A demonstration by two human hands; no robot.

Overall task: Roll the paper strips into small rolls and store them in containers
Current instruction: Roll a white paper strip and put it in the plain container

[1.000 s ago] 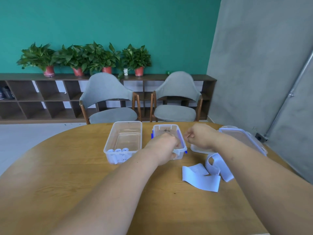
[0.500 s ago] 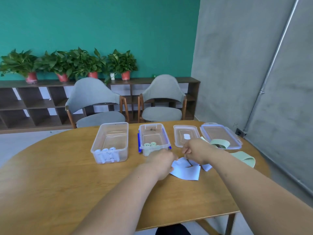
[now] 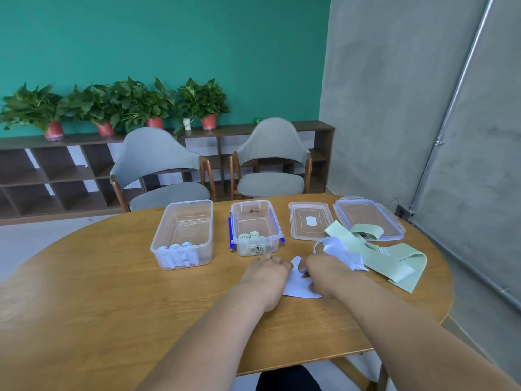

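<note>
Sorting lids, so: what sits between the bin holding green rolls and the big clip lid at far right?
A smaller clear lid lies flat between the bin with green rolls and the big clip lid; the head view shows it.

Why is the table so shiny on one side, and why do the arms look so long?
Head view: pale glare washes out the left side of the table. Same view: the wide lens stretches both forearms toward the bottom edge; the left hand and right hand at the white paper strip look slightly soft.

Nothing legible; the label (image 3: 257, 250) on the small container (image 3: 276, 224) is blurred.
</note>
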